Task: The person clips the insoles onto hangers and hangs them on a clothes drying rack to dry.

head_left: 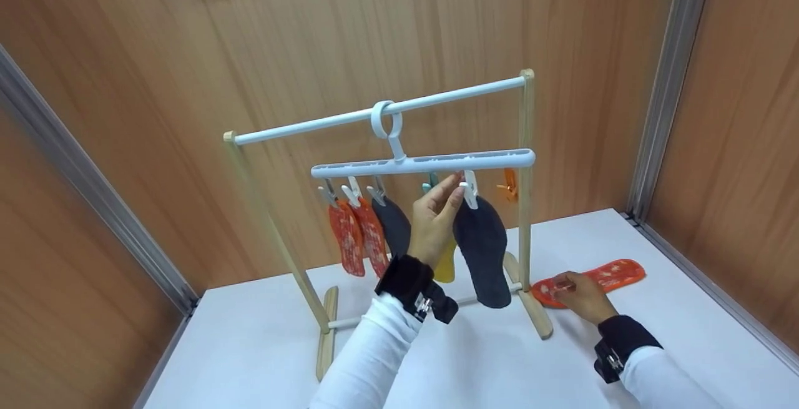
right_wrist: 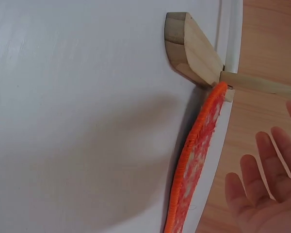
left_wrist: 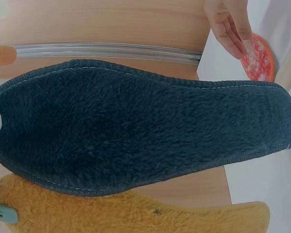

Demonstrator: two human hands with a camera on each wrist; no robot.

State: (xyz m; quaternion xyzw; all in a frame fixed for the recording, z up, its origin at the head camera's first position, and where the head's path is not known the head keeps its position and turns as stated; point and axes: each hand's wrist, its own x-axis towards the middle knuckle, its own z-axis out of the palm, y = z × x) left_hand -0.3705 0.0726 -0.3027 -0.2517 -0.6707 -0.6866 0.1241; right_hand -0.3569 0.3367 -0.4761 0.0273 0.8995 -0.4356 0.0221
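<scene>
My left hand [head_left: 432,228] is raised at the white hanger [head_left: 474,160] and pinches a white clip [head_left: 469,192] between thumb and fingers. From that clip hangs a dark insole [head_left: 484,253], toe end up; the left wrist view shows its fuzzy face. A yellow insole [left_wrist: 136,208] hangs beside it from a teal clip [left_wrist: 8,213]. Over at the right, my right hand [head_left: 585,296] hovers over a red patterned insole [head_left: 624,271] lying on the table. Its fingers [right_wrist: 276,174] are loosely spread and apart from the insole in the right wrist view.
Two red insoles [head_left: 346,240] and another dark insole [head_left: 393,225] hang from clips at the hanger's left. An orange clip [head_left: 509,185] hangs at its right end. A wooden stand with a white bar [head_left: 462,92] carries the hanger on the white table [head_left: 249,334]. Wood-grain walls enclose the table.
</scene>
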